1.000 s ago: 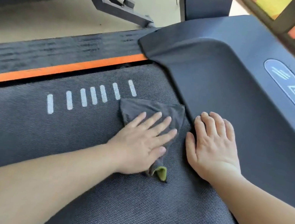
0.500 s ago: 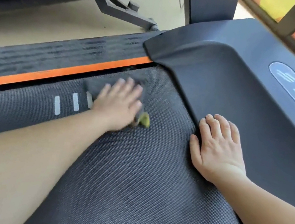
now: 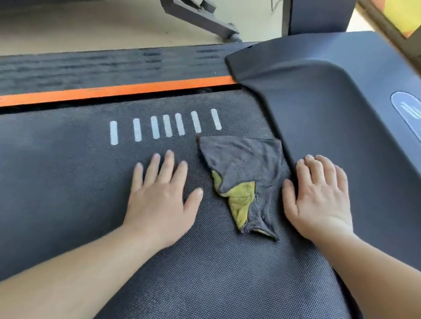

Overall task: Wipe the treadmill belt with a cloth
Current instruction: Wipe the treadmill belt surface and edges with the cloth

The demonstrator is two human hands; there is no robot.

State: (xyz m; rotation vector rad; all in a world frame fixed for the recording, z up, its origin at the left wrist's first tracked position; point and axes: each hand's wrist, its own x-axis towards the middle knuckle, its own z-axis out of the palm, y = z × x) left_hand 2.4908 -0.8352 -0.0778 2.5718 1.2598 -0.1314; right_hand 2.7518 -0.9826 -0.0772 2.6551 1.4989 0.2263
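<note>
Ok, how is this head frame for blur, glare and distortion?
Head view: sharp at centre, with the belt weave, the cloth, the left hand and the right hand all crisp; the orange strip and side rail look slightly smeared; wide-angle bending bows the belt's right edge; soft daylight sheen on the motor cover, no hard glare, only faint shadows beside the hands.

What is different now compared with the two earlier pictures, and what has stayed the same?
The left hand has let go of the cloth. Half a second ago it pushed the cloth toward the orange rail; now it lies flat on the belt, left of the cloth. The cloth rests free between both hands, its yellow side partly showing. The right hand stayed at the edge of the motor cover.
</note>
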